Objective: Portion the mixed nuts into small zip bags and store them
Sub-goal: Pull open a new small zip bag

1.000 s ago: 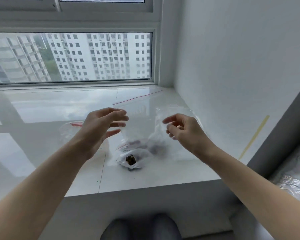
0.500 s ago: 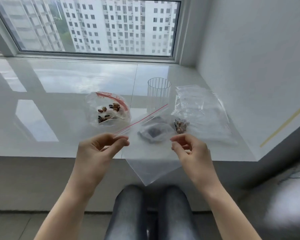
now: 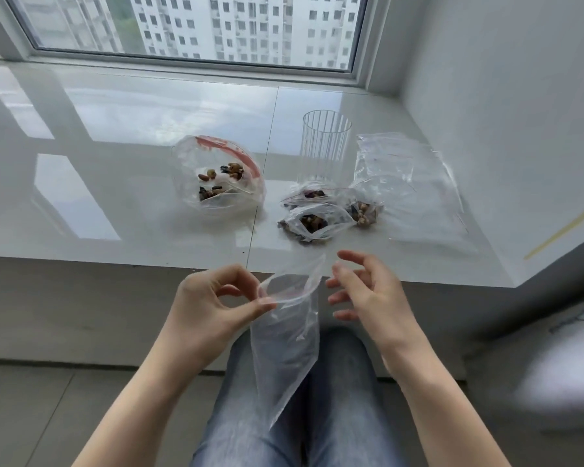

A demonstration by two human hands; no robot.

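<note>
Here the left hand [image 3: 216, 301] pinches the rim of an empty zip bag [image 3: 285, 345] hanging mouth-open above the lap; right hand [image 3: 368, 294] just beside it, fingers loosely spread, holding nothing. On the sill [image 3: 132, 129]: large bag of mixed nuts [image 3: 218, 178], apparently three small filled bags [image 3: 317, 219], a ribbed clear cup [image 3: 324, 146].

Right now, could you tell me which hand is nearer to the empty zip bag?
Left. The left hand pinches the empty zip bag at its open rim; the right hand is open beside it, not touching.
</note>
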